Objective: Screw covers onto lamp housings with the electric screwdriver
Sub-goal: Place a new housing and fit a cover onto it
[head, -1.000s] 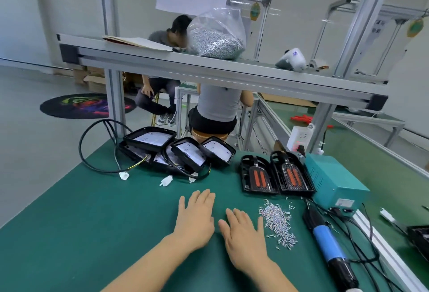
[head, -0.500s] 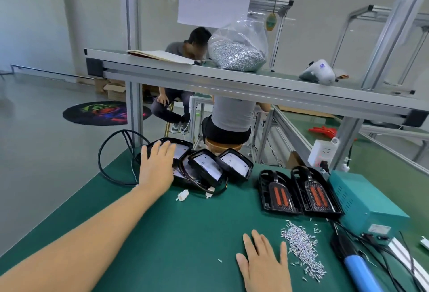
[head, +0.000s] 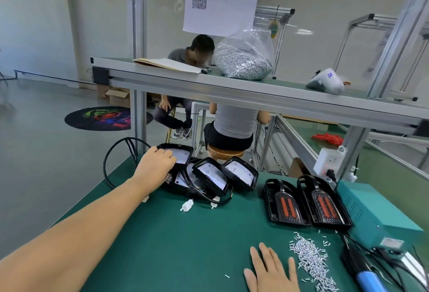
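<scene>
Several black lamp housings (head: 212, 175) with white insides and black cables lie in a heap at the far left of the green table (head: 162, 245). My left hand (head: 154, 167) reaches over the heap and grips the edge of the leftmost housing (head: 180, 155). Two black covers (head: 306, 203) with orange strips lie to the right of the heap. A pile of small silver screws (head: 311, 261) lies near my right hand (head: 270, 271), which rests flat on the mat. The blue-handled electric screwdriver (head: 366, 275) lies at the bottom right.
A teal power box (head: 376, 217) stands right of the covers, its cables trailing to the screwdriver. An overhead shelf (head: 255, 92) carries a bag of screws (head: 243, 59) and a notebook. Two people sit behind the bench. A white power strip (head: 329, 161) hangs on the frame post.
My left hand has left the mat, reached forward to the housing heap and curled round the leftmost housing. My right hand stayed flat on the mat. The camera tilted up.
</scene>
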Available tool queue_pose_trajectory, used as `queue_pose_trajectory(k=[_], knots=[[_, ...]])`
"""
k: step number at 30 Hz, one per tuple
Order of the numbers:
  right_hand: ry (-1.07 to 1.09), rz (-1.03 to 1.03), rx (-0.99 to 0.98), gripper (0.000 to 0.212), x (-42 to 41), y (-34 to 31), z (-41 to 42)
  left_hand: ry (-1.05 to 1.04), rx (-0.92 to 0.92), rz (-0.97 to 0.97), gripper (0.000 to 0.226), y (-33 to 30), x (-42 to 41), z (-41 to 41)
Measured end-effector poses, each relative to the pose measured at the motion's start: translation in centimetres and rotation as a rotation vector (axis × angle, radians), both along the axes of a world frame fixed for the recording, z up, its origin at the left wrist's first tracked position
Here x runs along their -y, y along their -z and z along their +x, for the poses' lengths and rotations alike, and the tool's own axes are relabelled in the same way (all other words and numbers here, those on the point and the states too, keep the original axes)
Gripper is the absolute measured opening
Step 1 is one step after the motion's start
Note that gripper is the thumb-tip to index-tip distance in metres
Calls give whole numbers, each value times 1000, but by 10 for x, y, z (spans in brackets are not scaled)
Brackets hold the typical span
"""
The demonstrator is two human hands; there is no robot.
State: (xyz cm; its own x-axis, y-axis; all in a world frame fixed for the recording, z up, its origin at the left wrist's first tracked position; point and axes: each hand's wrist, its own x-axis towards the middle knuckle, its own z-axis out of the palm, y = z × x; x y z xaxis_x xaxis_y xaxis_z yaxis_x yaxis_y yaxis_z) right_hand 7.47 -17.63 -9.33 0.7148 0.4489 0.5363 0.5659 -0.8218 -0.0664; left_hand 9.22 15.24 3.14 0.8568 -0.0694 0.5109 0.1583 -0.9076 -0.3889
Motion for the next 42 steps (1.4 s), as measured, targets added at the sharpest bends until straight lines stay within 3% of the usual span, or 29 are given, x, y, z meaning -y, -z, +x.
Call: queue_pose_trajectory(k=[3,5,8,9,11,15,17,20,24,26,29,34,37,40,42], knots=[[15,-119,-88,84,-2,-3,-4,94,132,-117,31,-11,4,-16],[119,-193,-138,89,2,-5,-6,160,245,-193,27,-16,12,-33],[138,-257,-279,63,0,-22,-8,276,342,-228,13,-11,38,-68],[108,-210,-414,56,0,-25,-7,316,348,-247,14,-8,50,-80],[28,3,-675,50,-2,-35,-8,388,332,-282,20,3,74,-100],[-263,882,-1181,41,-27,-67,-22,524,224,-290,17,41,116,-119],[-310,1079,-1322,38,-34,-71,-26,599,198,-275,21,60,131,-123],[-245,1097,-1209,29,-28,-71,-34,664,200,-310,24,81,150,-128],[-147,967,-1144,29,-11,-67,-42,733,143,-340,15,93,161,-134],[-84,946,-1113,29,-5,-65,-40,727,114,-582,23,96,160,-136],[-30,907,-1109,27,6,-59,-33,540,150,-1009,39,95,158,-138],[-2,757,-1141,17,13,-52,-18,456,63,-842,64,90,146,-127],[-3,593,-1095,21,16,-53,-9,354,59,-891,75,89,140,-110],[-18,514,-1063,17,18,-56,-4,247,-6,-1071,56,90,143,-92],[-12,466,-1049,28,18,-58,0,189,-63,-1285,47,93,145,-82]])
